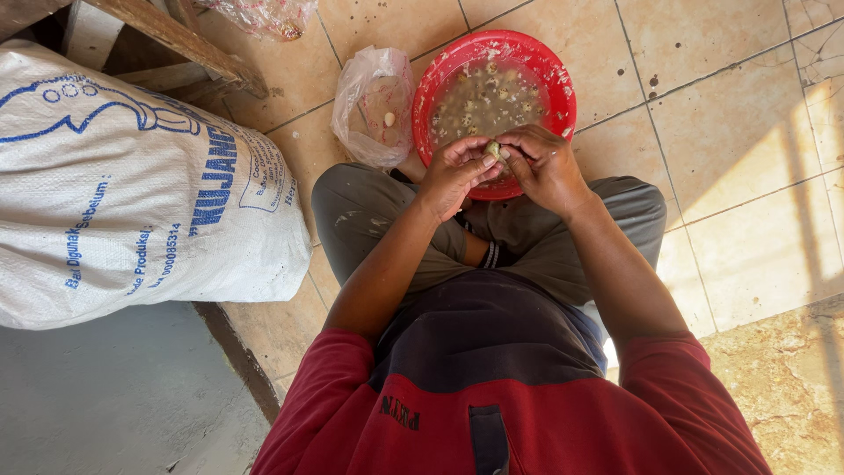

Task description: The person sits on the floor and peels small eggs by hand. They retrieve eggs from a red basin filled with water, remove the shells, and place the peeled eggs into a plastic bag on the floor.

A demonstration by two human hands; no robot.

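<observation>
Red plastic forms the round bowl (563, 88) that sits on the tiled floor (730, 132) right in front of the seated person's crossed legs. It holds cloudy water with many small speckled eggs (483, 101) in it. Both hands meet over the near rim of the bowl. The left hand (454, 173) and the right hand (545, 164) have their fingertips pressed together around one small pale egg (494, 149), which they pinch between them just above the bowl's edge. The fingers of each hand curl inward toward the egg, thumbs close to it.

Just left of the bowl and touching it lies a crumpled clear plastic bag (374, 105) with a small pale piece inside. Further left, a large white woven sack (132, 185) with blue print lies on its side, resting partly on the tiles and partly on a lower grey concrete surface (114, 396). Behind the sack, a wooden frame (189, 44) crosses the upper left corner, and another clear bag (264, 16) shows at the top edge. The person wears a red top with a dark panel and grey-green trousers. Sunlight falls in bright bands across the tiles on the right.
</observation>
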